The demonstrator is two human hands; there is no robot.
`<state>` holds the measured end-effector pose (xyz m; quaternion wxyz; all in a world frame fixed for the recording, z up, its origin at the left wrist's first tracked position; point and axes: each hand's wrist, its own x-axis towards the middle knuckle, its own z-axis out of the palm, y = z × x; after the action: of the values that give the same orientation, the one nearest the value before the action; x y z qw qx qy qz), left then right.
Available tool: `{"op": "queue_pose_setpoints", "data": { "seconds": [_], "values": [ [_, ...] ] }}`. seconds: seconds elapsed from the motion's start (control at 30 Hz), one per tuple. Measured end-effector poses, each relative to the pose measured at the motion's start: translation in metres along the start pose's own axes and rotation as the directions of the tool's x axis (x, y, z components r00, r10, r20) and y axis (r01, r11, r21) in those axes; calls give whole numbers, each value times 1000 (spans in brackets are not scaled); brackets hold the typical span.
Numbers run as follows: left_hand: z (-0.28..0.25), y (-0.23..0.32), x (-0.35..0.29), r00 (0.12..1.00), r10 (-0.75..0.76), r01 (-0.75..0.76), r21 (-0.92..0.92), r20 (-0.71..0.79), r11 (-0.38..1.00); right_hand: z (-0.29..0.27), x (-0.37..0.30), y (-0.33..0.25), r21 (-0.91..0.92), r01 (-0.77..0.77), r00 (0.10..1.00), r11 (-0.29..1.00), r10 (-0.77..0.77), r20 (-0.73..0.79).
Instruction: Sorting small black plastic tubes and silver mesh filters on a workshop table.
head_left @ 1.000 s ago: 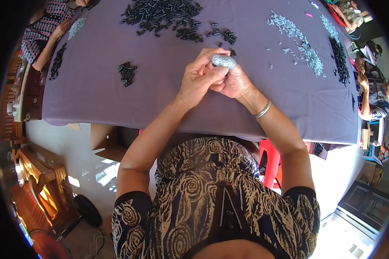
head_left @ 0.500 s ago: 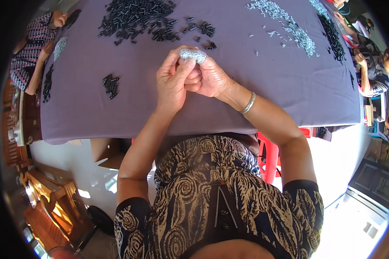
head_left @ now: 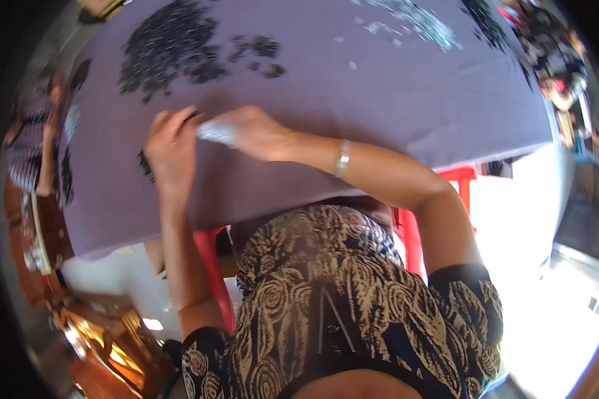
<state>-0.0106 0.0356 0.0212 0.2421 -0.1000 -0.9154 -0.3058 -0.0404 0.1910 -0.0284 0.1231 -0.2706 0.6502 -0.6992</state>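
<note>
My left hand (head_left: 170,147) is raised over the near left of the table, its fingers closed in a pinch. A small dark piece (head_left: 194,115) shows at its fingertips, smeared by motion. Facing it, my right hand (head_left: 259,135) has its fingers closed round a silvery, pale speckled piece (head_left: 216,132) that points toward the left hand. A narrow gap separates the two hands. Just behind my left wrist lies a little heap of black pieces (head_left: 145,166), partly hidden.
A large pile of short black pieces (head_left: 170,46) spreads across the far left of the purple tablecloth (head_left: 379,106). Pale pieces (head_left: 426,25) lie at the far right, near another black pile (head_left: 486,23). People sit at both sides. A red chair (head_left: 412,243) is below the edge.
My hands have come apart and moved left and slightly nearer. The silvery piece stays with my right hand. A dark piece now shows at my left fingertips. The view has shifted.
</note>
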Motion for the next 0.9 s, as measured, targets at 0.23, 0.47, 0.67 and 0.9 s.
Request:
{"op": "queue_pose_setpoints", "data": {
  "seconds": [0.23, 0.47, 0.67, 0.9],
  "values": [
    [-18, -40, -35, 999, -16, 2, 393, 31, 920, -1, 11, -1, -323, 106, 993, 941, -83, 86],
    [-31, -71, -51, 985, -75, -47, 662, 154, 748, 3, 7, -9, -371, 179, 979, 911, -129, 156],
    [-39, -79, -46, 957, -240, -20, 858, 165, 512, -11, 2, -24, -429, 196, 973, 882, -118, 200],
    [-66, -143, -55, 991, -128, 57, 800, 26, 597, -7, 3, -31, -435, 216, 949, 874, -82, 304]
  ]
}}
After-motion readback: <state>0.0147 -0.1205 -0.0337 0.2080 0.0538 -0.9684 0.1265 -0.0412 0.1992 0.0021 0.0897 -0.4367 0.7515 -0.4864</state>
